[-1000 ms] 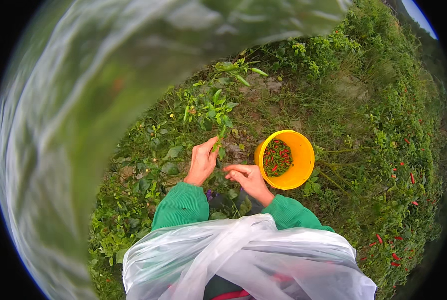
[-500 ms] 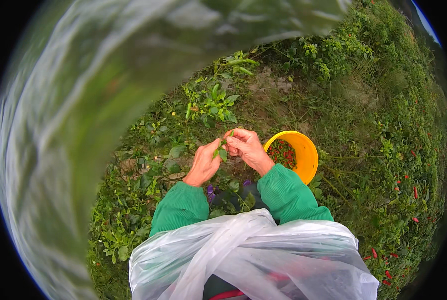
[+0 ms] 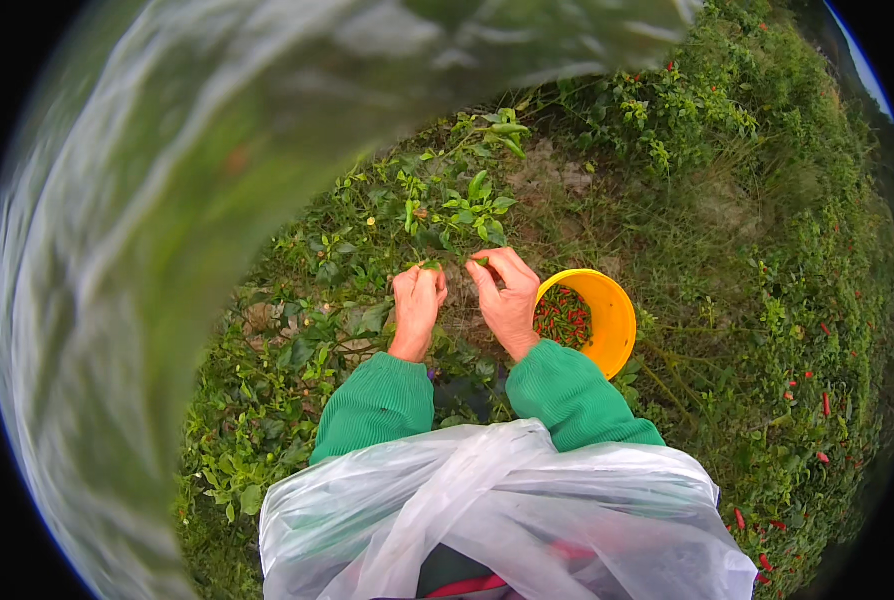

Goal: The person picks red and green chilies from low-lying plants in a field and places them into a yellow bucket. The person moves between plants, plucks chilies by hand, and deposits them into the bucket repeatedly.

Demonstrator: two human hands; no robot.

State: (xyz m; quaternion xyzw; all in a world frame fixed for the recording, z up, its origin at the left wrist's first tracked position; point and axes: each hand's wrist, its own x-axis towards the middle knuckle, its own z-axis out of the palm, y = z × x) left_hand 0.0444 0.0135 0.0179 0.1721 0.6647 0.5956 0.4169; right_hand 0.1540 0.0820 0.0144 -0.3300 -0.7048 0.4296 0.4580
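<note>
Over the low chili plants, my two hands are side by side with a small gap between their fingertips. My left hand [image 3: 419, 308] pinches a leafy green sprig [image 3: 430, 265], most of it hidden by the fingers. In my right hand [image 3: 509, 302], thumb and forefinger are closed on a small green piece [image 3: 481, 261], too covered to tell its kind. Just right of that hand stands a yellow bucket [image 3: 615, 318], partly filled with small red and green chili peppers [image 3: 564, 318]. Beyond my fingertips a plant bears green peppers [image 3: 479, 186].
Clear plastic sheeting [image 3: 507, 500] covers my body, and a blurred plastic edge [image 3: 117, 250] blocks the upper left of the view. Bushes with red peppers [image 3: 826, 404] line the right side. Bare soil [image 3: 552, 170] shows between plants ahead.
My hands have come apart from where they met around a green sprig. Both have reached slightly forward, and each keeps something green at its fingertips.
</note>
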